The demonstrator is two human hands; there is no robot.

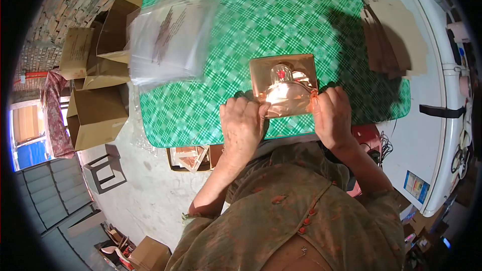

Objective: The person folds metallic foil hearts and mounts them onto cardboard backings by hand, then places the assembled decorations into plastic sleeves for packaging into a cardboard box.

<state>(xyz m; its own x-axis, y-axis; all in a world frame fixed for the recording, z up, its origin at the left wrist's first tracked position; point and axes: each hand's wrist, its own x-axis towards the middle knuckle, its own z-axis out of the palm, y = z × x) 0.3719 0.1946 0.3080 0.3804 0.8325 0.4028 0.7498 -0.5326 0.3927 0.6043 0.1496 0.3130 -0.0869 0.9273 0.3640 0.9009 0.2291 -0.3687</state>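
Note:
A shiny copper-coloured flat packet (283,65) lies near the front edge of the green checked table. Its surface is reflective, with a rounded clear-looking shape and a small red spot near its middle. My left hand (243,123) is closed at the packet's lower left edge, thumb and fingers pinched on it. At the lower right corner, my right hand (331,115) pinches the packet, and a bit of orange-red shows by the fingertips. What the fingers cover on the underside is hidden.
A stack of clear plastic bags (175,40) lies on the table's left. Brown flat sheets (401,37) are piled at the right. Open cardboard boxes (98,113) stand beyond the left edge. Under the front edge sits a box of flat pieces (190,157). A white appliance (416,135) borders the right.

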